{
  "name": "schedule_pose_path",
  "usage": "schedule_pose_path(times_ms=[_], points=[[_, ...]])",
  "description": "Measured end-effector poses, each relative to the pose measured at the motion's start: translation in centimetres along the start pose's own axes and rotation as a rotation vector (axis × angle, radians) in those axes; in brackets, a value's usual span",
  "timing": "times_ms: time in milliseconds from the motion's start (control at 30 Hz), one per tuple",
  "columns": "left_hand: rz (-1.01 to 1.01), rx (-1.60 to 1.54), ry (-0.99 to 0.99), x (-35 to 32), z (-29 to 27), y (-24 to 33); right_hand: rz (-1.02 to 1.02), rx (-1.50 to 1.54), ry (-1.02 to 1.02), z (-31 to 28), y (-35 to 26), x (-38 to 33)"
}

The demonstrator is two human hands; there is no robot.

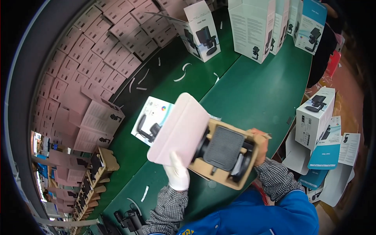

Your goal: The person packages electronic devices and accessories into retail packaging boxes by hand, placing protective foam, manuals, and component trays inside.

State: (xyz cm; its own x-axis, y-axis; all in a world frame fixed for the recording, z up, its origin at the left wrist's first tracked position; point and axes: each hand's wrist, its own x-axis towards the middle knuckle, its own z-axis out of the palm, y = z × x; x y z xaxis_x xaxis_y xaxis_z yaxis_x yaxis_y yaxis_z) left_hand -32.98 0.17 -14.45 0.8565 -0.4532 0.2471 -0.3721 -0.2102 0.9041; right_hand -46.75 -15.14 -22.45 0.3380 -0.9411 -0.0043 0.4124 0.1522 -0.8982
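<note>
In front of me a brown cardboard tray (219,178) sits tilted, with a black microphone (224,148) lying in it. More black parts show at the tray's ends, too covered to name. My right hand (261,148) is closed round the tray's right end. A pale cardboard flap (179,129) stands up on the tray's left side. My left hand (178,174), in a white glove, is closed on the flap's lower edge; its fingers are partly hidden. Behind the flap lies a printed white box (152,115), and whether the two are joined cannot be made out.
Printed cartons (252,29) stand at the far side of the green table (250,90), with one opened carton (201,33) nearby. White paper strips (181,76) are scattered about. Stacked boxes (94,47) wall the left; more cartons (315,117) pile up at right. A black device (129,221) lies lower left.
</note>
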Motion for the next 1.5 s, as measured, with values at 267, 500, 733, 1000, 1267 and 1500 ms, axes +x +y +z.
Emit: schedule_pose_path(times_ms=[267,500,733,1000,1267,1500], points=[[0.178,0.073,-0.159,-1.3,-2.5,-0.1,-0.073,-0.057,0.111,3.6,-0.3,-1.1],[0.342,0.079,-0.211,-1.4,-4.2,-0.7,0.390,-0.123,-0.063,2.9,-2.9,-9.8],[-0.161,-0.213,-0.108,-3.6,-8.4,2.1,0.479,0.270,-0.344,15.3,1.5,-12.3],[0.593,0.480,-0.329,-1.9,-12.5,0.5,0.347,-0.409,-0.341,8.5,-3.2,-13.0],[0.770,0.712,-0.274,-3.9,-10.0,-3.4,0.014,-0.912,-0.745,5.8,-7.7,-8.8],[0.757,0.734,-0.277,-3.9,-10.4,-4.0,-0.025,-1.332,-0.898,8.1,-8.6,-7.3]])
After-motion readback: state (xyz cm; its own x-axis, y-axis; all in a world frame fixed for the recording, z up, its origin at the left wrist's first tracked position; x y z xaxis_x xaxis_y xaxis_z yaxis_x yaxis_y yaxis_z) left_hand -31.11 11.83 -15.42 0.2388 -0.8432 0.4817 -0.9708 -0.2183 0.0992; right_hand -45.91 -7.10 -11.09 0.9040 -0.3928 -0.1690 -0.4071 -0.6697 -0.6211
